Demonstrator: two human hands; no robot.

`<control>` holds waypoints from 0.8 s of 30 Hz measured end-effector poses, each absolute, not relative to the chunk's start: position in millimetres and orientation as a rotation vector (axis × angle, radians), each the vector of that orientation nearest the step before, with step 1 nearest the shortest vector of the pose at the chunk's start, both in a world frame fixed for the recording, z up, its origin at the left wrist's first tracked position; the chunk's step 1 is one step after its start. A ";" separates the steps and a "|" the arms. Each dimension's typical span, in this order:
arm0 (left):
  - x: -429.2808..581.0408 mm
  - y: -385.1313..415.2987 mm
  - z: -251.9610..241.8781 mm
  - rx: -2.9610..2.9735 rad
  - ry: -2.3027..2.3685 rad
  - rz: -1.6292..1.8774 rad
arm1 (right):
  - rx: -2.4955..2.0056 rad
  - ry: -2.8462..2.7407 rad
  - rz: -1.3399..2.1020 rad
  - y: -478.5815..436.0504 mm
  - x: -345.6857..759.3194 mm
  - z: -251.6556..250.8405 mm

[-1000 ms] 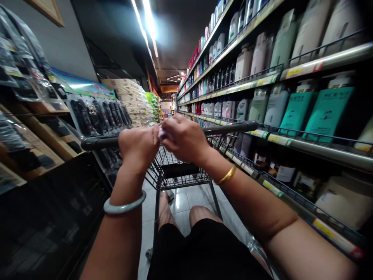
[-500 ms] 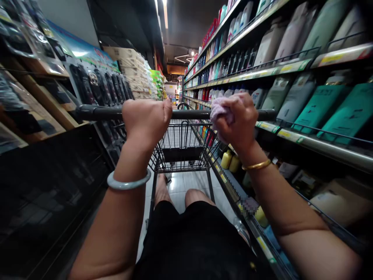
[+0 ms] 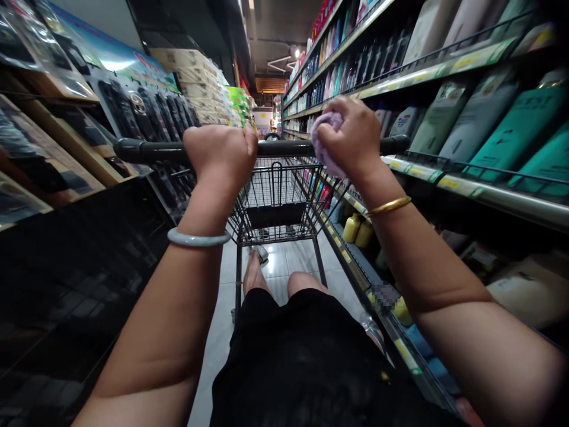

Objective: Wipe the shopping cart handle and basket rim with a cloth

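My left hand (image 3: 221, 151) is closed round the dark handlebar (image 3: 284, 148) of a shopping cart, left of its middle. On the right part of that bar sits my right hand (image 3: 353, 136), its fingers curled over a lilac cloth (image 3: 326, 142) pressed against the handle. Beyond the bar stretches the cart's black wire basket (image 3: 278, 196); I cannot make out anything lying in it. A pale bangle (image 3: 198, 238) circles my left wrist, and a gold bracelet (image 3: 389, 206) my right.
Shelves of bottles (image 3: 502, 133) line the aisle on the right, close to my right arm. At left hang packaged goods (image 3: 137, 110) above a black panel (image 3: 80, 279), with stacked cartons (image 3: 191, 83) farther on. Pale floor tiles (image 3: 284, 258) show under the cart.
Shelf goods on both sides have shifted toward me as the cart moves forward along the aisle. The handlebar and both hands sit higher in view; both grips stay the same.
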State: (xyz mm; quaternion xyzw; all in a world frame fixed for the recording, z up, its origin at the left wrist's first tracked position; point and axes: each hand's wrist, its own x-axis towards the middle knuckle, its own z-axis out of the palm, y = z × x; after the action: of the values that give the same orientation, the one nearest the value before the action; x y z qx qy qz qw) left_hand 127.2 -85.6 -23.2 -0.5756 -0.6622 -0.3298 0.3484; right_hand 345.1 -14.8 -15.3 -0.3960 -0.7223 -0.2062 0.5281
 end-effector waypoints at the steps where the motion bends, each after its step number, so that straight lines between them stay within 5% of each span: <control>1: 126.2 -81.8 -22.8 -1.489 -1.728 -0.857 | -0.964 -1.750 -0.478 -18.4 333.7 -13.6; 7: 118.4 -67.8 -24.0 -1.547 -1.719 -0.921 | -0.808 -2.026 -0.434 -14.3 309.3 -0.5; 13: 126.0 -54.3 -24.2 -1.569 -1.758 -1.006 | -1.251 -1.978 -0.283 24.3 320.7 29.6; 16: 130.6 -47.7 -24.2 -1.612 -1.753 -1.065 | -0.970 -2.020 -0.304 17.5 291.1 22.8; 24: 136.2 -48.4 -21.9 -1.671 -1.736 -0.826 | -0.955 -2.044 -0.163 54.3 304.1 20.2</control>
State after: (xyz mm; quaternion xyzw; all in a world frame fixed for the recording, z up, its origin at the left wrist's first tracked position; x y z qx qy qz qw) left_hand 136.2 -48.4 -21.9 -0.6272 -0.6517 -0.3101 0.2928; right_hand 304.1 54.3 20.2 -0.3821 -0.8177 -0.0652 0.4256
